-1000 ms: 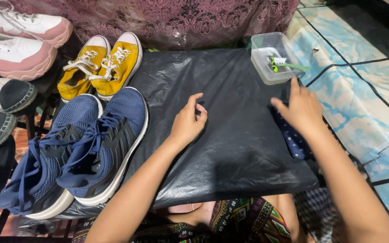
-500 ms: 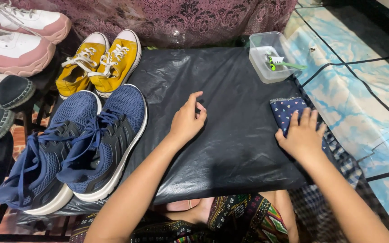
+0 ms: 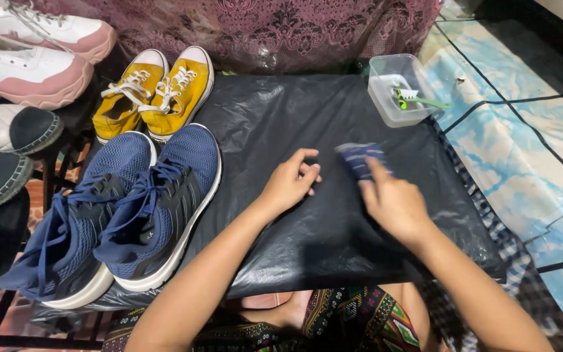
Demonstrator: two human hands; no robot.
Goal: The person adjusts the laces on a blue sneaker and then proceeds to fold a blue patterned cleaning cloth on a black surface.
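My left hand (image 3: 291, 182) rests on the black plastic sheet (image 3: 281, 117), fingers loosely curled and holding nothing. Just to its right, my right hand (image 3: 392, 202) grips a dark blue patterned cloth (image 3: 360, 156), which is blurred and pressed against the sheet near its middle. A pair of blue sneakers (image 3: 118, 208) lies on the sheet's left edge, close to my left forearm.
Yellow sneakers (image 3: 154, 91) sit behind the blue pair. Pink-and-white shoes (image 3: 27, 52) and quilted slip-ons (image 3: 8, 143) line the far left. A clear plastic tub (image 3: 399, 91) with a green brush stands at the sheet's back right corner. Blue marbled flooring (image 3: 516, 150) lies to the right.
My right hand took hold of the blue cloth at the sheet's right edge and carried it left toward the middle. My left hand stayed in place.
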